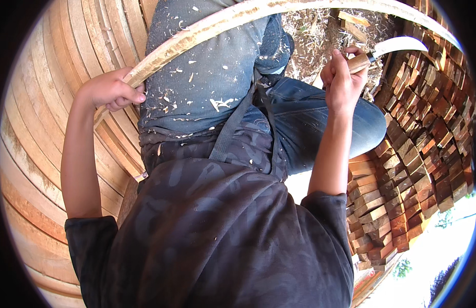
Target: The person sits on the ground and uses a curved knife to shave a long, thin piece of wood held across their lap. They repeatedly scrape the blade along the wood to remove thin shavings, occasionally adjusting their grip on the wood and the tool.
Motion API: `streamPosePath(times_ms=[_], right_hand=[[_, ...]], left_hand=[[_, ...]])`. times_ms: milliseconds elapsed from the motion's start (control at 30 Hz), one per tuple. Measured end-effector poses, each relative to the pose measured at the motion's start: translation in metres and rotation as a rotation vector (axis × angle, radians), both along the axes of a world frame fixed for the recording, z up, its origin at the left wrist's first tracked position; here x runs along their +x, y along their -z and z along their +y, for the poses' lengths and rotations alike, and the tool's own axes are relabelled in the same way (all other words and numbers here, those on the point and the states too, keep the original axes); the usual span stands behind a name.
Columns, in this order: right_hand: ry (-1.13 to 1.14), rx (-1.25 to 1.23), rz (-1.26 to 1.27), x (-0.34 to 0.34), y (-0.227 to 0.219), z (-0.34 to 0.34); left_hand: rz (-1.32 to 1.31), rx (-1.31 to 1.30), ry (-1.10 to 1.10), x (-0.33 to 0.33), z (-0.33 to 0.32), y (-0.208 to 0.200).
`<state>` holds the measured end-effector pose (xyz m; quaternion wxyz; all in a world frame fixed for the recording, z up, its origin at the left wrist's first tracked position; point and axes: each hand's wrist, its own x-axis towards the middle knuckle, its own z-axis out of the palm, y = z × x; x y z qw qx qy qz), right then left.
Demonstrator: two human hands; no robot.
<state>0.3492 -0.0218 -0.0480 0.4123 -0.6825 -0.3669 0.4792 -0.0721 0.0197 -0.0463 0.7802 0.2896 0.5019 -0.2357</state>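
My left hand [115, 90] is closed around one end of a long pale wooden strip [197, 33]. From there the strip runs across my thigh and on past the top to the far right. My right hand [344, 77] grips the wooden handle of a curved knife [399, 45]. Its bright blade points to the right, below the strip and apart from it. Wood shavings [220, 104] lie scattered over my jeans [202, 77].
Long planks [38, 128] are stacked along the left. At the right rises a big pile of cut timber with its square ends [402, 169] showing. Shavings and offcuts [353, 20] cover the ground beyond my legs. A dark strap [233, 128] crosses my lap.
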Motion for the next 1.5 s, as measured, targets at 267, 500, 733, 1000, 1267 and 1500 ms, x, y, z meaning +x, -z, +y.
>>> streamPosePath(times_ms=[267, 500, 733, 1000, 1267, 1500], right_hand=[[-0.085, -0.073, -0.087, 0.019, -0.009, 0.018], [-0.533, -0.061, -0.377, -0.007, -0.016, 0.021], [-0.665, -0.128, -0.572, -0.013, -0.03, 0.019], [-0.659, -0.088, -0.47, -0.021, -0.022, 0.006], [-0.512, -0.169, -0.437, -0.026, -0.029, 0.004], [-0.437, -0.158, -0.478, -0.009, -0.009, 0.01]], left_hand=[[-0.002, -0.006, -0.03, -0.006, -0.005, -0.003], [-0.003, 0.015, -0.002, -0.008, -0.004, 0.002], [0.039, 0.007, 0.006, -0.004, -0.004, -0.004], [0.095, 0.069, 0.016, 0.001, -0.005, -0.006], [0.21, 0.224, 0.027, 0.007, -0.013, -0.017], [0.106, 0.272, 0.089, 0.002, -0.012, -0.016]])
